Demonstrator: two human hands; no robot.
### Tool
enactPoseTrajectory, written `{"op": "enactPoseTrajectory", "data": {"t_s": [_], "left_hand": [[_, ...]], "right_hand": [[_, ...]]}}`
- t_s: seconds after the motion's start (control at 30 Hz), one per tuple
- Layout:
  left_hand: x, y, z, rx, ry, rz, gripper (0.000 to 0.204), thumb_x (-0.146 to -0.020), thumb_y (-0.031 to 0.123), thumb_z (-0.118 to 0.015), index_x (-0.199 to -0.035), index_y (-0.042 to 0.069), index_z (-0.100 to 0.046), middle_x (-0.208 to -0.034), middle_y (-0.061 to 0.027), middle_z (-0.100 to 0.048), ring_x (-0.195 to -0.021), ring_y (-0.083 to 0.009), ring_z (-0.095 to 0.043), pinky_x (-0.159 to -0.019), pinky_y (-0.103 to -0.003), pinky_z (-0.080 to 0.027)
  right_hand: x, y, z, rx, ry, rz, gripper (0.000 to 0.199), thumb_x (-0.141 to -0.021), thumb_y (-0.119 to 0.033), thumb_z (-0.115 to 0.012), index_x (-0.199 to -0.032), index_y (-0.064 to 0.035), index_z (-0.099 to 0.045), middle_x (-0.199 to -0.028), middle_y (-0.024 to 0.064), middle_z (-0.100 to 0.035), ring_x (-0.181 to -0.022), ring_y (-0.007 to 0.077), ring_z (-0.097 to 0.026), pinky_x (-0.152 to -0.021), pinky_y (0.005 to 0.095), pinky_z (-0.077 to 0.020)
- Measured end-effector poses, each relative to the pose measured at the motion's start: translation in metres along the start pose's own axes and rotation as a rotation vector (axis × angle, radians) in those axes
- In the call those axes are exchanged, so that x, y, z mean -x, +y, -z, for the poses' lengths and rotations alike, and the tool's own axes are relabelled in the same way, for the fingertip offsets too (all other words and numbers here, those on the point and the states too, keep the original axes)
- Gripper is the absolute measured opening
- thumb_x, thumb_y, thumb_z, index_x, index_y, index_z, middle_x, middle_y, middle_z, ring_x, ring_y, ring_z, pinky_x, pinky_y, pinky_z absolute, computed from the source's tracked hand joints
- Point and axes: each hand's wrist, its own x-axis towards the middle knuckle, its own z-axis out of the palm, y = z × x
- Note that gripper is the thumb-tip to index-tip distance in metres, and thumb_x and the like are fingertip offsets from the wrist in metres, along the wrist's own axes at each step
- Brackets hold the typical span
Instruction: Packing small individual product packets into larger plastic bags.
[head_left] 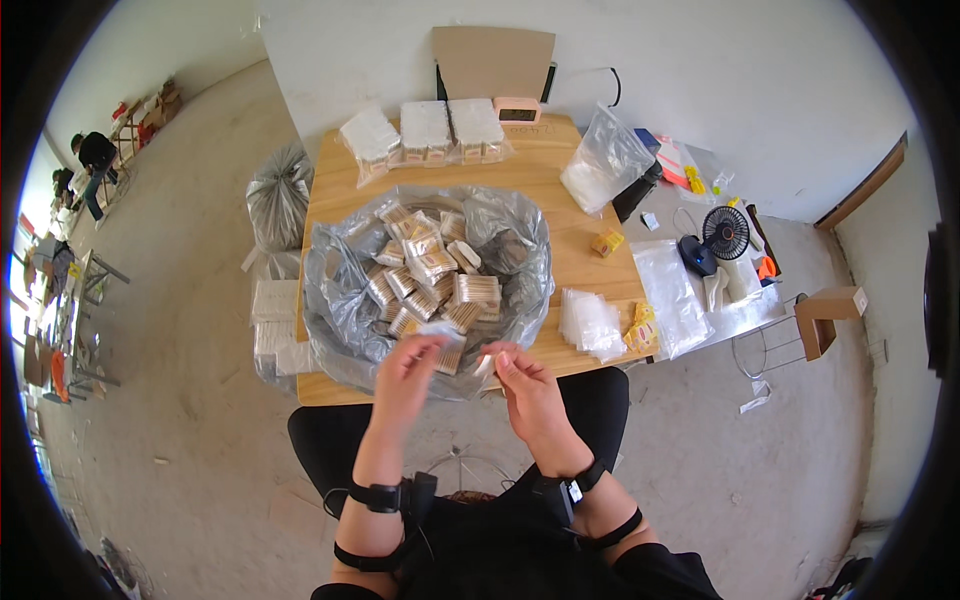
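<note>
At lower centre, a small white piece (486,366) is pinched in the right hand (527,390); whether anything is grasped by the blurred left hand (403,375) cannot be told. Swab packets (475,290) are heaped inside a grey bag (335,268), mid-frame, on the wooden table (577,258).

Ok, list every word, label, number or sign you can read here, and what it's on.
Pink clock: digits on its face, not copied out.
Wooden table, beside the clock: handwritten marks, not copied out.
Small yellow box: print too small to read.
Right-hand cardboard box: mark too small to read.
Packs of sticks: any print too small or blurred.
</note>
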Motion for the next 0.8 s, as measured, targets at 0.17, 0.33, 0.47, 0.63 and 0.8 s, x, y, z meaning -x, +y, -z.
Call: {"op": "enactPoseTrajectory", "data": {"t_s": [0.17, 0.33, 0.47, 0.63, 0.8], "left_hand": [[0.017, 0.019, -0.024, 0.205, -0.117, -0.015, 0.018, -0.091, 0.014, -0.056, -0.1, 0.0, -0.062, -0.09, -0.0007, -0.061, -0.082, -0.0059, -0.053, -0.072, -0.021, -0.042], [0.02, 0.015, -0.032, 0.07, -0.063, -0.068, 0.013, -0.088, 0.011, -0.061, -0.095, 0.0, -0.063, -0.087, 0.0011, -0.059, -0.076, -0.0052, -0.053, -0.067, -0.019, -0.042], [0.019, 0.016, -0.035, 0.087, 0.021, 0.056, 0.009, -0.086, 0.007, -0.062, -0.087, -0.002, -0.063, -0.081, 0.0015, -0.059, -0.073, -0.006, -0.053, -0.066, -0.019, -0.042], [0.031, 0.029, -0.035, -0.133, 0.033, -0.197, 0.006, -0.078, 0.003, -0.066, -0.083, 0.0, -0.064, -0.078, -0.0056, -0.062, -0.071, -0.0173, -0.059, -0.064, -0.025, -0.046], [0.056, 0.056, -0.048, -0.168, -0.358, -0.278, 0.01, -0.075, 0.001, -0.067, -0.085, 0.003, -0.066, -0.079, -0.0076, -0.061, -0.071, -0.0219, -0.059, -0.063, -0.029, -0.047]], "right_hand": [[-0.005, -0.002, -0.007, -0.059, 0.03, 0.038, 0.018, -0.092, -0.012, -0.053, -0.098, 0.0006, -0.065, -0.097, 0.0013, -0.061, -0.092, 0.0101, -0.053, -0.087, 0.0254, -0.0381], [-0.003, 0.003, -0.004, -0.04, -0.078, 0.007, 0.022, -0.094, -0.015, -0.052, -0.105, 0.0011, -0.063, -0.101, 0.0021, -0.061, -0.096, 0.0094, -0.051, -0.088, 0.0244, -0.037], [-0.009, 0.003, -0.004, 0.103, -0.027, 0.049, 0.025, -0.095, -0.019, -0.051, -0.106, 0.0004, -0.062, -0.099, 0.001, -0.06, -0.094, 0.0082, -0.049, -0.086, 0.0234, -0.0363], [-0.022, -0.024, -0.006, 0.34, 0.084, 0.25, 0.03, -0.096, -0.025, -0.047, -0.104, -0.0006, -0.063, -0.095, -0.0009, -0.059, -0.088, 0.0061, -0.047, -0.08, 0.0215, -0.0356], [-0.04, -0.034, 0.003, 0.388, 0.14, 0.325, 0.033, -0.095, -0.033, -0.047, -0.103, -0.0064, -0.066, -0.085, -0.0048, -0.06, -0.069, 0.0023, -0.039, -0.068, 0.0197, -0.0347]]}}
